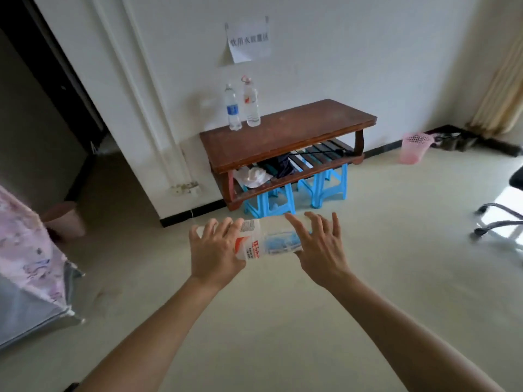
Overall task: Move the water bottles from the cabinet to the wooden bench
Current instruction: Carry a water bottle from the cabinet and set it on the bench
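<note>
Left hand (216,250) curled, right (319,247) seemingly splayed

A paper sign (249,41) on the wall (353,52) is displaying Chinese characters, too blurred to read; the label (255,250) on the sideways water bottle (276,239) is showing red letters "Wah".

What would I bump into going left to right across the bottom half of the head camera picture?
Flowery cloth cover → left hand → the water bottle it grips → right hand → pink basket → office chair.
</note>
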